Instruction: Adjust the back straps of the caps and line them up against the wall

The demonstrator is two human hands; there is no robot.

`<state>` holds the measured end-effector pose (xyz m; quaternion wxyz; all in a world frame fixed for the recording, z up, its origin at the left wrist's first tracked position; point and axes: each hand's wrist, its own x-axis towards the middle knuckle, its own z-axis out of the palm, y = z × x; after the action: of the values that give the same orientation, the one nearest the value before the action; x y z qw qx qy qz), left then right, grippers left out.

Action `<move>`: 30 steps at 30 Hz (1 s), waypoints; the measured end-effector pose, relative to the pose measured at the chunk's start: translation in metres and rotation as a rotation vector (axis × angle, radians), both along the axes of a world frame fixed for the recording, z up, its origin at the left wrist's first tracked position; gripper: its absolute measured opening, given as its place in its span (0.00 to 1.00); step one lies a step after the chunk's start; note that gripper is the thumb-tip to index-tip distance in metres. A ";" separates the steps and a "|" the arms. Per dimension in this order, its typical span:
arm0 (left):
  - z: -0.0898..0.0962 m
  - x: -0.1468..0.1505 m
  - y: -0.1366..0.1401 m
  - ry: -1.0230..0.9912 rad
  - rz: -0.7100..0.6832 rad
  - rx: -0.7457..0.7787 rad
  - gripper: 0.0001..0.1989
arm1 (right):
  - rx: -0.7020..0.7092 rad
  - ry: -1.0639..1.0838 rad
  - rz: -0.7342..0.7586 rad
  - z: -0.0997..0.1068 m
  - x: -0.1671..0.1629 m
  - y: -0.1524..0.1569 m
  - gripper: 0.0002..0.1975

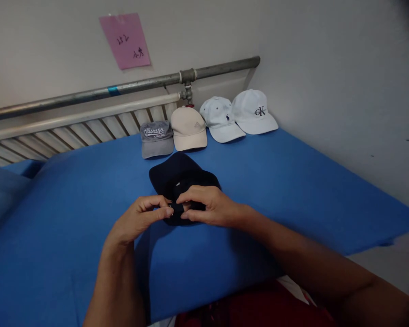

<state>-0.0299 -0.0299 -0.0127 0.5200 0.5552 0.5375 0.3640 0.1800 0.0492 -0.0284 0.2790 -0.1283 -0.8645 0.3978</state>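
Note:
A dark baseball cap rests on the blue-covered table, its brim pointing away from me and its inside partly showing. My left hand pinches the cap's rear strap between thumb and fingers, where a small metal-looking piece glints. Close by on the right, my right hand has thumb and fingers closed on the same strap. The fingers hide part of the strap and the cap's opening.
Behind stand a grey cap, a beige cap and two white caps in a row. A radiator and metal pipe border the blue cloth. A wall rises at right.

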 end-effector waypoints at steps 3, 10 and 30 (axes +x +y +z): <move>-0.001 0.000 0.001 -0.009 -0.007 -0.003 0.09 | -0.007 0.027 -0.019 -0.001 -0.001 0.000 0.10; -0.002 -0.002 0.002 -0.008 -0.028 -0.036 0.10 | 0.001 0.026 -0.092 -0.005 -0.004 0.000 0.07; -0.003 0.003 0.003 0.062 -0.035 -0.015 0.10 | -0.587 -0.287 0.004 0.008 0.002 0.008 0.10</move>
<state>-0.0270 -0.0264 -0.0154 0.5137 0.5716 0.5462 0.3333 0.1819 0.0571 -0.0205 0.1045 -0.2563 -0.7438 0.6084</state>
